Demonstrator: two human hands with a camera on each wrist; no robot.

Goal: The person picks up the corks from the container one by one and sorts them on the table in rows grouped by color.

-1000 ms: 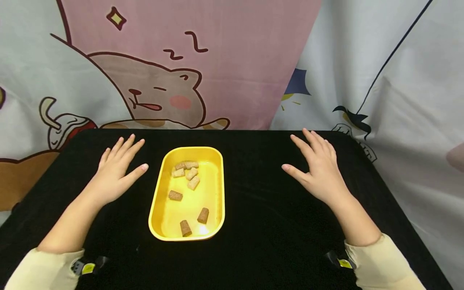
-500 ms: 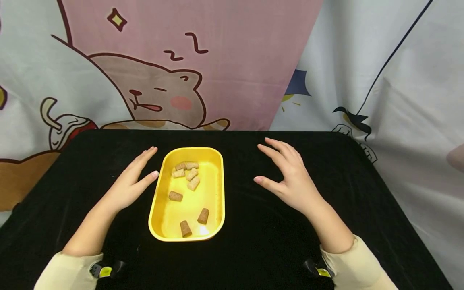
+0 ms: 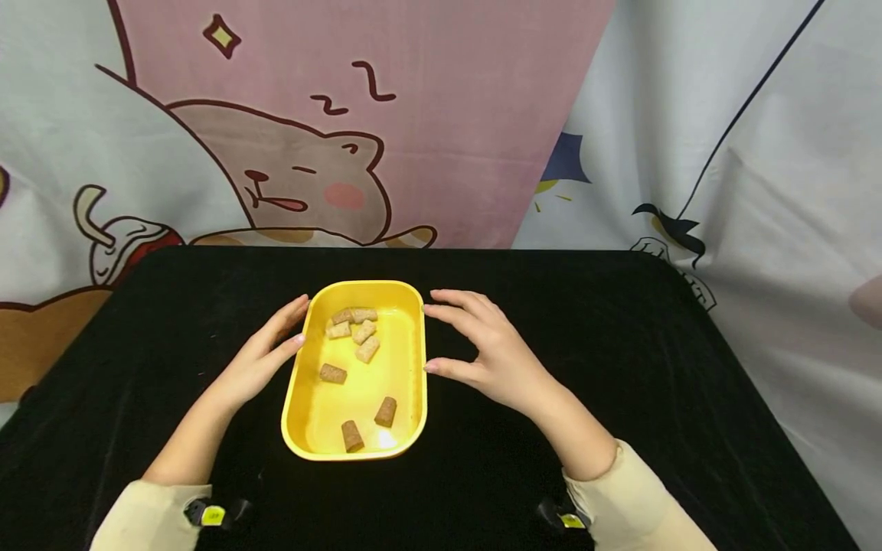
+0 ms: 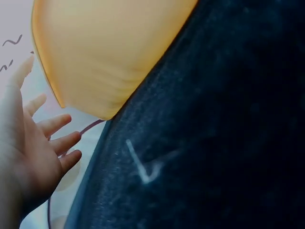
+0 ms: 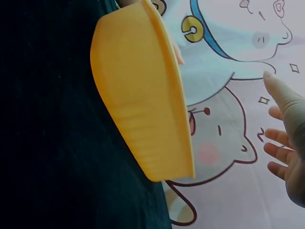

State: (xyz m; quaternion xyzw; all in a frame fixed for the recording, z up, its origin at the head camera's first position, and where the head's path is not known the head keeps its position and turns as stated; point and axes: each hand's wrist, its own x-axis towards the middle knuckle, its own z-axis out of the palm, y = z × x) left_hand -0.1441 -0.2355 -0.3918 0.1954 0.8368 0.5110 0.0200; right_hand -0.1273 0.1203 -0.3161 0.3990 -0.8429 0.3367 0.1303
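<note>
A yellow rectangular tray (image 3: 403,367) with rounded corners sits on the black-covered table. Inside it, several short, stubby pieces lie loose: tan ones (image 3: 368,350) grouped toward the far left, and brown tapered ones that look like corks (image 3: 352,436) nearer the front. My left hand (image 3: 258,363) is at the tray's left side, fingertips right at the rim. On the opposite side, my right hand (image 3: 492,352) has its fingertips close to the right rim, thumb apart from the fingers. Both wrist views show the tray's outer wall (image 4: 105,52), and the right hand (image 5: 290,138) with its fingers extended.
Black cloth (image 3: 620,367) covers the table around the tray. A printed curtain (image 3: 468,115) with a cartoon bear hangs behind the far edge. Small wrist devices (image 3: 213,514) are at both sleeves.
Both hands have moved inward from wide of the tray to its two sides, the right travelling farther left. The tray and its pieces stay in place.
</note>
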